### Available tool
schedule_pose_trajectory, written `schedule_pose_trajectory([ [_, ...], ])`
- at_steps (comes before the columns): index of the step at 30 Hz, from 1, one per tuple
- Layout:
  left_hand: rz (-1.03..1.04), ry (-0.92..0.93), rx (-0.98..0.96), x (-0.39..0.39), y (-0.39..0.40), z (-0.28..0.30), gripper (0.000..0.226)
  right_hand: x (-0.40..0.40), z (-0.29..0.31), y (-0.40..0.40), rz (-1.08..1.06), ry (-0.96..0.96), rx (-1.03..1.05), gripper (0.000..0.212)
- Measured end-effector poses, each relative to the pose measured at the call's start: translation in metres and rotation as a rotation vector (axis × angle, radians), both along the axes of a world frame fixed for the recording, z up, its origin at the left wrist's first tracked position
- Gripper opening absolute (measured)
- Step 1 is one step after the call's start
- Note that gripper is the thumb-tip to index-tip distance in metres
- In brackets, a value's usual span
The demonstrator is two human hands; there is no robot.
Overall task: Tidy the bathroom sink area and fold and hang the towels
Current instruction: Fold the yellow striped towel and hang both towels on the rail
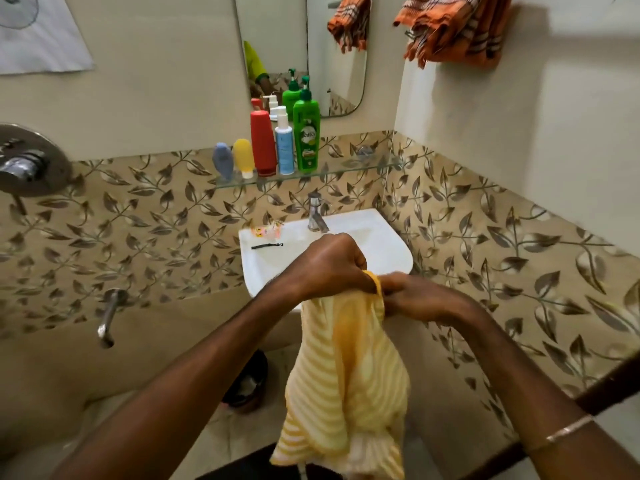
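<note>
A: Hands first. Left hand (327, 263) is fisted, knuckles up, fingers curled round the top edge of the yellow towel (349, 372). Right hand (420, 297) meets it from the right, fingers pinching the same bunched edge — the two hands touch at the cloth. Both forearms reach in from the lower corners; a thin metal bangle (568, 429) sits on the right wrist.

B: Towel position?

A: Hanging freely below the hands, in front of the white sink (377, 237). Soft cloth, pale yellow and white stripes, loose folds.

B: Count of towels?

A: Two — the second is an orange towel (457, 29) with dark stripes and a fringed edge, draped high on the right wall.

B: Shelf?

A: Glass shelf (346, 169), five containers in a row: grey-blue tube (222, 161), yellow tube (243, 157), red bottle (263, 142), white spray bottle (284, 140), green pump bottle (306, 133). All smooth plastic.

B: Sink rim?

A: One chrome tap (317, 214), one black hairpin (266, 245), one small orange packet (266, 232).
</note>
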State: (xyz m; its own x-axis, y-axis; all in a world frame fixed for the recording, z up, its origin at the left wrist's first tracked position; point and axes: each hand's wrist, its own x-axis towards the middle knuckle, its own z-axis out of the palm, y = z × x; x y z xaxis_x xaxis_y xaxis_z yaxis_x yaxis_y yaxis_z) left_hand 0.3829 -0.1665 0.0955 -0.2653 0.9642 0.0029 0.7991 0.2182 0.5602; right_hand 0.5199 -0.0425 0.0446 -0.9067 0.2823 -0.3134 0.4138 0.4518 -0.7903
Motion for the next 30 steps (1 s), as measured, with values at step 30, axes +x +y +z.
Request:
schedule_pose_trajectory([
  [30,-0.042,-0.538,-0.286,-0.045,-0.063,-0.103,0.029,-0.014,-0.09,-0.032,0.159,0.061,-0.237,0.015],
])
